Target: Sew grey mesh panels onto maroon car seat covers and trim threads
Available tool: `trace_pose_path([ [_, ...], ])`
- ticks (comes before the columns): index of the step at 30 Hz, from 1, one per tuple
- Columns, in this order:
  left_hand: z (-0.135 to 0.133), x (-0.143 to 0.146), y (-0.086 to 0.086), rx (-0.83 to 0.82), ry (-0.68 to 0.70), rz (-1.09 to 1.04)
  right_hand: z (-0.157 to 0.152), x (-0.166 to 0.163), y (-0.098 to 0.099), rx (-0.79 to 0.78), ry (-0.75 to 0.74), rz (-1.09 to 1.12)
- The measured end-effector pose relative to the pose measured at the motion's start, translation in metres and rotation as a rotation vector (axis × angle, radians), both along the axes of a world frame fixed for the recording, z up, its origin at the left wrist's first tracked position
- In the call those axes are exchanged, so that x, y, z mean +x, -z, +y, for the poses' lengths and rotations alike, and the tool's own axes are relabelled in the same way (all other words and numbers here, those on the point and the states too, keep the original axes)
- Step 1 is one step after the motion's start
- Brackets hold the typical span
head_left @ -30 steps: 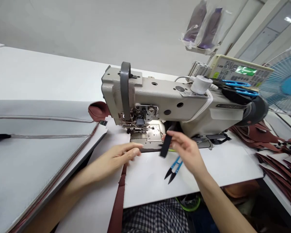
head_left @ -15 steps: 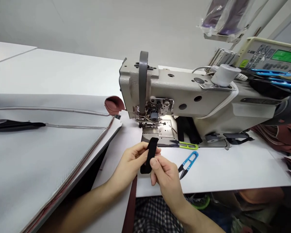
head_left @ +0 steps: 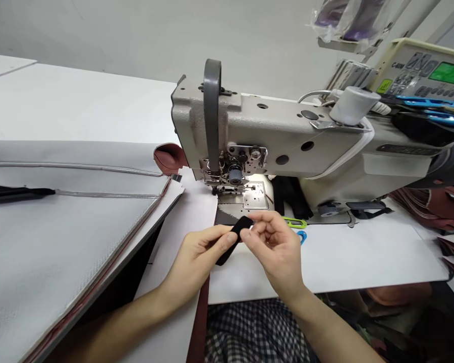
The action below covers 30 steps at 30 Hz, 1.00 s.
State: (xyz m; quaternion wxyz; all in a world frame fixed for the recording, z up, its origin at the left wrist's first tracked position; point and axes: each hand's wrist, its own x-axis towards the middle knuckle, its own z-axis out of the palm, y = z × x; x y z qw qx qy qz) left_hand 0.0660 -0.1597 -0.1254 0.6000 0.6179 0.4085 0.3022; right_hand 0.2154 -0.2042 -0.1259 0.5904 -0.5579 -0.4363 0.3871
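A short black fabric strap (head_left: 227,254), looking folded over, is held at a slant in front of the sewing machine (head_left: 272,136). My left hand (head_left: 196,254) pinches it around the middle, thumb on top. At the strap's upper end, my right hand (head_left: 282,249) has thumb and index finger closed on the edge, with the other fingers curled. Behind the right hand, green thread snips (head_left: 295,222) and blue thread snips (head_left: 302,235) lie partly hidden on the white table (head_left: 344,259).
Left of the machine lies a large grey sheet-like piece (head_left: 79,242) with piping and dark red edges. More black straps (head_left: 291,196) rest under the machine arm. Stacked dark red pieces (head_left: 431,189) are on the right, below a control panel (head_left: 431,75).
My right hand has moved up from the strap's lower part to its upper end. The strap has tilted further, and the right hand now covers more of both snips. The view has shifted slightly.
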Motion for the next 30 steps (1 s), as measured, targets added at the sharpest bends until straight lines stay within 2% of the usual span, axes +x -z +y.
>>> trace_pose_path([
  [3,-0.001,0.000,0.001,0.027,-0.046,-0.038,0.006,0.002,-0.004,-0.003,-0.089,0.010],
  [6,0.010,-0.009,-0.004,0.059,-0.059,-0.047,0.013,0.006,0.001,0.010,-0.201,-0.026],
  [8,0.024,-0.021,-0.008,0.128,-0.078,0.040,0.021,0.011,0.007,0.038,-0.283,-0.227],
  [10,0.041,-0.033,-0.008,0.227,-0.135,0.157,0.033,0.013,0.015,0.108,-0.367,-0.541],
  [13,0.063,-0.044,0.000,0.389,-0.124,0.320,0.050,0.009,0.031,0.211,-0.507,-0.955],
  [16,0.078,-0.044,0.011,0.582,-0.091,0.463,0.058,0.000,0.042,0.239,-0.602,-1.182],
  [19,0.091,-0.041,0.018,0.686,-0.036,0.556,0.060,-0.003,0.047,0.276,-0.625,-1.243],
  [26,0.123,-0.031,0.022,0.673,0.118,0.676,0.062,0.001,0.050,0.330,-0.609,-1.212],
  [30,0.119,-0.031,0.025,0.847,0.174,0.745,0.067,0.003,0.048,0.349,-0.602,-1.132],
])
